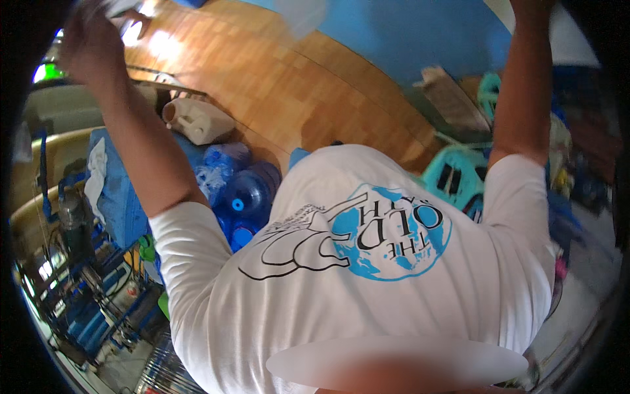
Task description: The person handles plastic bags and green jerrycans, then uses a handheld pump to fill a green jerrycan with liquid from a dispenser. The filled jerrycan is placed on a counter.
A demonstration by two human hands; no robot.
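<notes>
Arms rise overhead in the head view; the left hand [92,39] reaches the upper left corner, its blurred fingers closed on a pale crumpled cloth [111,8]; the right hand is cut off by the top edge, so its fingers cannot be told; below lie round blue plastic water jugs [243,190], a white plastic jerrycan [197,119] and a turquoise plastic stool [456,176].

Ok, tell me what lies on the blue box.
A white cloth lies on the blue box; the left arm covers the box's right side, so anything there is hidden.
</notes>
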